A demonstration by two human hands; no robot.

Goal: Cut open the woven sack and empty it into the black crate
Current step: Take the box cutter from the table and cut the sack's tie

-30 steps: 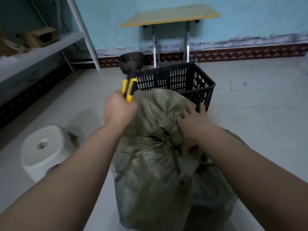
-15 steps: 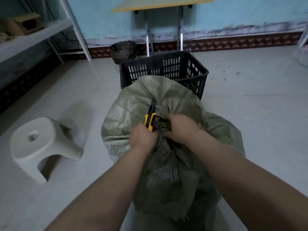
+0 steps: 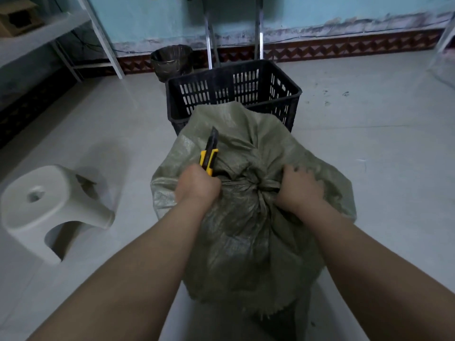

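A grey-green woven sack (image 3: 248, 232) stands on the floor in front of me, its neck tied into a tight knot at the middle. My left hand (image 3: 197, 187) is closed around a yellow and black utility knife (image 3: 209, 156), whose tip points up and away, just left of the knot. My right hand (image 3: 299, 187) grips the bunched sack fabric right of the knot. Behind the sack stands the black slatted crate (image 3: 234, 92); the part of its inside that I can see holds nothing.
A white plastic stool (image 3: 49, 207) stands on the floor to the left. A dark lined bin (image 3: 172, 61) sits behind the crate, beside metal table legs (image 3: 209, 35). A white shelf frame (image 3: 103, 38) runs along the left wall.
My left hand brought the knife down from above the sack to beside the knot. My right hand shifted to the right of the knot. The hands are now farther apart.
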